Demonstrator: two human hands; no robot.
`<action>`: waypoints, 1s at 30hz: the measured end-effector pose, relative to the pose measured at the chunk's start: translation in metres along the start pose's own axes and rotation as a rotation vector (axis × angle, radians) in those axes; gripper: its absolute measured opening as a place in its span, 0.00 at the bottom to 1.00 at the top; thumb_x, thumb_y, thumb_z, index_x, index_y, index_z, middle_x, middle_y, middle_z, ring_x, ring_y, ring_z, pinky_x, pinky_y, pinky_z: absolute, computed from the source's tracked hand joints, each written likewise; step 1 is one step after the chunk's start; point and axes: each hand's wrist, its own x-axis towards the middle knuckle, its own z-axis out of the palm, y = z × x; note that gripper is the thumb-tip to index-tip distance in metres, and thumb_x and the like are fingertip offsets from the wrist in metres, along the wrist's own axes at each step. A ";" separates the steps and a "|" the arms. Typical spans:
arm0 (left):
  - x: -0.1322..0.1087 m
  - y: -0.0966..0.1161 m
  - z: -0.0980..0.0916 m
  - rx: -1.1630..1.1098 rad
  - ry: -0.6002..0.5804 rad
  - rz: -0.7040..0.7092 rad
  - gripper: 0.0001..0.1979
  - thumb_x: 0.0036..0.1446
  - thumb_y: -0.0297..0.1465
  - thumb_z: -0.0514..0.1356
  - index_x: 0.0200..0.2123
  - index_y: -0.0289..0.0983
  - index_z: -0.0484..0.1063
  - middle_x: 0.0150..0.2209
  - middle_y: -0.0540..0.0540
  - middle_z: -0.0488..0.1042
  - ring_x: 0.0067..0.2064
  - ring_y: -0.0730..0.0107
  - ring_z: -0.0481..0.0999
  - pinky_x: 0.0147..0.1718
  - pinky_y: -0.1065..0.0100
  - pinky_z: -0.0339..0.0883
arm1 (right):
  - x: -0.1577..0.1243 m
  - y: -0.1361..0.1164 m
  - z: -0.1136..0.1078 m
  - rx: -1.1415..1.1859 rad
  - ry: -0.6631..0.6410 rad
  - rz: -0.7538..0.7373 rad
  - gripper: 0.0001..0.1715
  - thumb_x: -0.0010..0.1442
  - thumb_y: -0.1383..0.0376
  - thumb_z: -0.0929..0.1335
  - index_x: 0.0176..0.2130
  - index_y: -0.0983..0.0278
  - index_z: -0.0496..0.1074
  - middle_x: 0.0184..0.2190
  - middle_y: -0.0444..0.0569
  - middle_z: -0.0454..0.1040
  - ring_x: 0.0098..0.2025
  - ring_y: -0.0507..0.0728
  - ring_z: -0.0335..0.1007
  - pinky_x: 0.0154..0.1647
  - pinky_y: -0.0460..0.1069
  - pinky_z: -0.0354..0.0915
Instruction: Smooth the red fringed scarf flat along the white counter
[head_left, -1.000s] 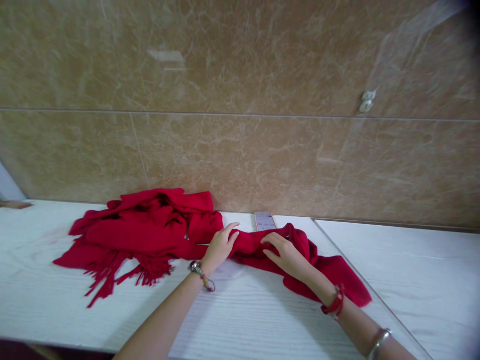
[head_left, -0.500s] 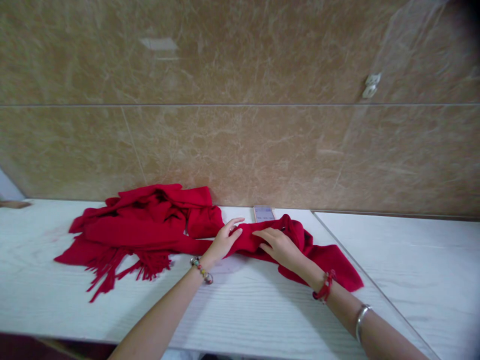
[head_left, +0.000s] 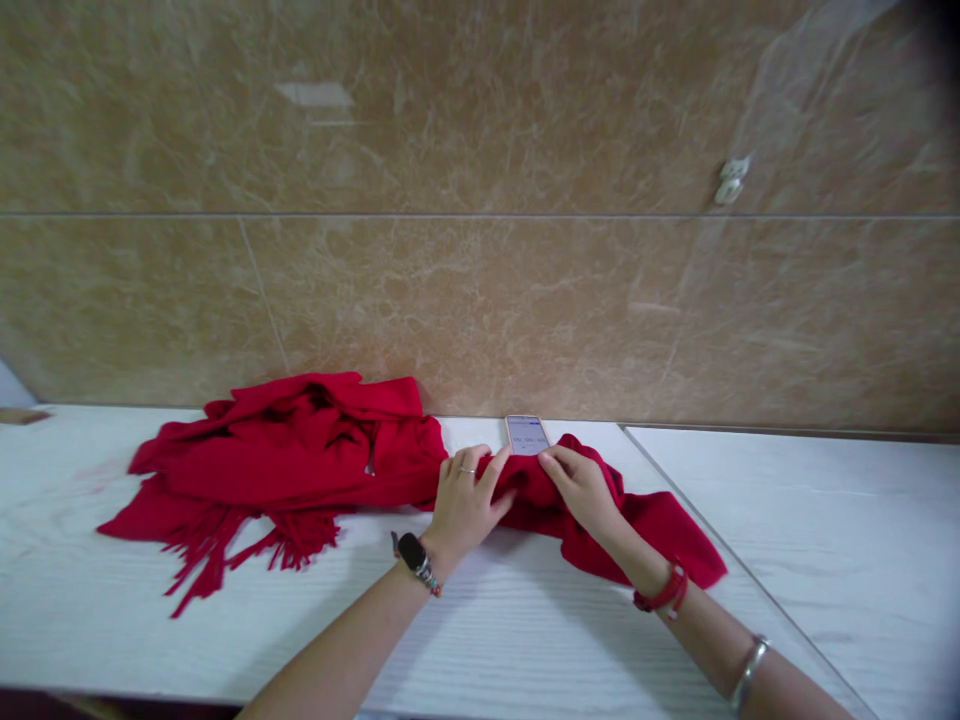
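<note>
A long red scarf [head_left: 255, 470] with a fringed end lies bunched on the left. Its narrower part runs right, under both hands, to a loose, folded end [head_left: 671, 530]. My left hand [head_left: 469, 500], with a ring and a dark wristband, curls its fingers over the far edge of the cloth, the thumb on the near side. Between thumb and fingers my right hand [head_left: 581, 490] pinches the same edge, a little to the right. The cloth is gathered between the two hands. Just beyond them a phone [head_left: 526, 434] lies with its screen lit.
A white wood-grain tabletop [head_left: 480, 640] carries everything, with a seam [head_left: 735, 570] running across its right side. Behind it rises a brown marble-tiled wall [head_left: 450, 300] with a small white fitting [head_left: 731, 180]. A brown object [head_left: 22, 414] lies at the far left edge.
Both hands have gone from lying over the scarf to grasping its far edge. My left hand has turned, its wristband now facing up. More of the phone shows.
</note>
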 end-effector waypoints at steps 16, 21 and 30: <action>0.016 -0.032 -0.007 -1.152 -0.237 -0.625 0.23 0.53 0.38 0.55 0.51 0.36 0.60 0.27 0.52 0.71 0.27 0.73 0.72 0.25 0.73 0.65 | 0.024 0.036 -0.086 -0.327 0.698 -0.126 0.14 0.50 0.62 0.64 0.39 0.63 0.68 0.39 0.51 0.68 0.43 0.59 0.64 0.44 0.57 0.63; 0.011 -0.031 0.002 -1.189 -0.230 -0.765 0.20 0.53 0.37 0.55 0.48 0.36 0.62 0.34 0.47 0.72 0.33 0.70 0.73 0.31 0.70 0.67 | -0.002 0.003 -0.014 -0.660 -0.246 -0.564 0.24 0.53 0.67 0.66 0.51 0.58 0.63 0.50 0.53 0.65 0.54 0.62 0.57 0.54 0.61 0.55; 0.009 -0.037 -0.001 -0.383 -0.108 -0.387 0.28 0.47 0.35 0.61 0.52 0.37 0.60 0.46 0.40 0.65 0.49 0.58 0.66 0.48 0.58 0.60 | 0.003 0.031 0.000 -0.707 -0.348 -0.311 0.12 0.56 0.73 0.61 0.35 0.65 0.72 0.32 0.52 0.74 0.36 0.57 0.69 0.41 0.53 0.64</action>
